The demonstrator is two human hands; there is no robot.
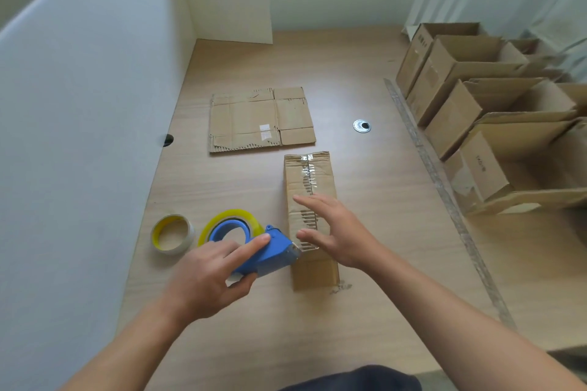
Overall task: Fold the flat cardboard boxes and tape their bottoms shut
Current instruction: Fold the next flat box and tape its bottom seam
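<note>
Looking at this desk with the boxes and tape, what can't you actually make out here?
Head view only:
- Near part of the box seam: covered by the right hand.
- Dispenser handle: hidden under the left hand.
- Print on the folded boxes: too small and blurred.
- Rightmost folded boxes: cut off by the picture's edge.
- Flat cardboard labels: too small to read.

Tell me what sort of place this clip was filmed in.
Probably a small packing or shipping workstation. A wooden desk walled by white partitions holds a flat cardboard sheet, a blue tape dispenser in the left hand, and a row of assembled open boxes on the right.
</note>
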